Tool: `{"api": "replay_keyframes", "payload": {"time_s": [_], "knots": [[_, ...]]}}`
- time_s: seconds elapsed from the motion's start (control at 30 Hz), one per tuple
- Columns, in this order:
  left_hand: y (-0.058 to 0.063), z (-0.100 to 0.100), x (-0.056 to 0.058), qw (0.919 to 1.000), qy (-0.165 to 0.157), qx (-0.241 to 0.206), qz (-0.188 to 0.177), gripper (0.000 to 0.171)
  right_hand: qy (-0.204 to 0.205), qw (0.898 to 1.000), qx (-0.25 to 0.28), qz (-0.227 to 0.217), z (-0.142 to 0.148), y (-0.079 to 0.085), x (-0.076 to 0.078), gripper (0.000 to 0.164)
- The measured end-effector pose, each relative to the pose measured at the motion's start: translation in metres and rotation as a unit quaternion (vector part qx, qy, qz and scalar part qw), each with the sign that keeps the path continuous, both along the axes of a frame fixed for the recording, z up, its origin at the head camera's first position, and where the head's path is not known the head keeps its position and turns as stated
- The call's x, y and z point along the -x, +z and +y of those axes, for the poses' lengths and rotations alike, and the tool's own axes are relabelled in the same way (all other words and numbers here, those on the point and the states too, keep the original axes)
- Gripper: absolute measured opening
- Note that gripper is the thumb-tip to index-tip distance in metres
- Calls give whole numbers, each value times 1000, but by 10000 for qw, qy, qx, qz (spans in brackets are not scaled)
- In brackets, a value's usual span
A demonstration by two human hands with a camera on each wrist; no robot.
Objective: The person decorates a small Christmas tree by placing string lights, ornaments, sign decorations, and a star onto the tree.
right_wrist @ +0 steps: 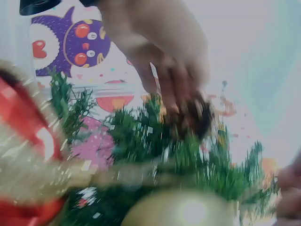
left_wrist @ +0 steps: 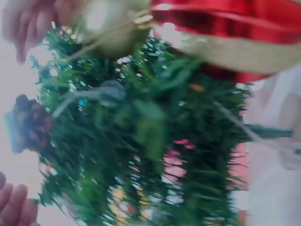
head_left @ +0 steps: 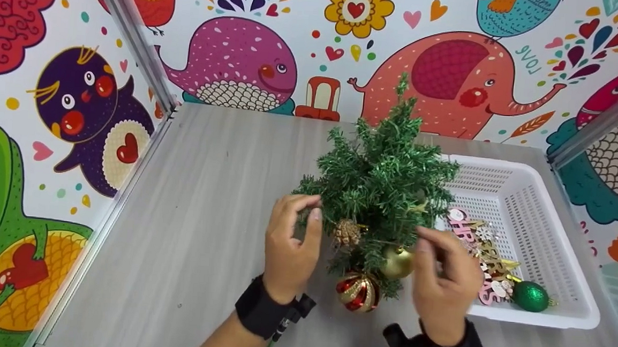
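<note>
A small green artificial Christmas tree [head_left: 384,173] stands on the table between both hands. On it hang a pine cone [head_left: 347,233], a gold ball [head_left: 397,263] and a red-and-gold striped ball [head_left: 358,292]. My left hand [head_left: 291,245] is at the tree's left side near the pine cone, fingers bent loosely, with a gap between thumb and index finger. Close by the gold ball on the right is my right hand [head_left: 447,276], slightly blurred, its fingers loosely curled with nothing visible in them. The wrist views are blurred; the right one shows the left hand [right_wrist: 162,52] beside the pine cone [right_wrist: 193,117].
A white plastic basket [head_left: 567,253] sits right of the tree. Inside lie a green glitter ball [head_left: 530,296] and pink and gold letter decorations [head_left: 489,259]. Printed cartoon panels [head_left: 230,61] enclose the grey table [head_left: 205,204] at the back and sides.
</note>
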State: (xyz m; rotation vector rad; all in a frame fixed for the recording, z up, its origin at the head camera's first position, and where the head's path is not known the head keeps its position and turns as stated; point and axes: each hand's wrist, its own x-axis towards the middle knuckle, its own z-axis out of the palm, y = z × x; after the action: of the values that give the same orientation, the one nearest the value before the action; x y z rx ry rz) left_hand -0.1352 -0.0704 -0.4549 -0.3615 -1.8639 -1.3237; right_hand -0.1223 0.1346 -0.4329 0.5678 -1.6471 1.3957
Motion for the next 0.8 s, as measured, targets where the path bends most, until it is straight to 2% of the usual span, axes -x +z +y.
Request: {"api": "replay_keyframes", "payload": {"time_s": [0.07,0.13,0.23,0.3,0.37,0.43,0.47,0.57,0.7,0.8], "knots": [[-12,-5,-1,9994,123,-326,62,23,-267,9967,723,-254,12,-10,-2,13],[-27,-9,-3,9976,207,-660,-55,23,-462,9883,1228,-781,23,-21,-5,14],[-52,-14,-7,9910,244,-1166,-615,20,-449,9751,1690,-1366,31,-44,-2,19],[-69,-14,-9,9790,170,-1554,-1305,17,-233,9658,1975,-1665,30,-60,0,26],[-83,-10,-10,9608,54,-1898,-2020,15,25,9543,2275,-1936,25,-76,1,35],[-95,-4,-9,9428,-133,-2051,-2624,14,194,9394,2595,-2233,20,-90,-1,44],[-100,-1,-9,9353,-235,-2091,-2845,15,325,9288,2846,-2352,17,-96,-1,47],[-115,9,-6,9273,-530,-1951,-3150,18,581,8979,3508,-2595,15,-113,4,55],[-129,19,-4,9209,-742,-1686,-3435,28,583,8390,4376,-3179,17,-131,15,51],[-137,25,-3,9106,-1055,-1614,-3655,37,379,8013,4910,-3397,19,-141,19,41]]}}
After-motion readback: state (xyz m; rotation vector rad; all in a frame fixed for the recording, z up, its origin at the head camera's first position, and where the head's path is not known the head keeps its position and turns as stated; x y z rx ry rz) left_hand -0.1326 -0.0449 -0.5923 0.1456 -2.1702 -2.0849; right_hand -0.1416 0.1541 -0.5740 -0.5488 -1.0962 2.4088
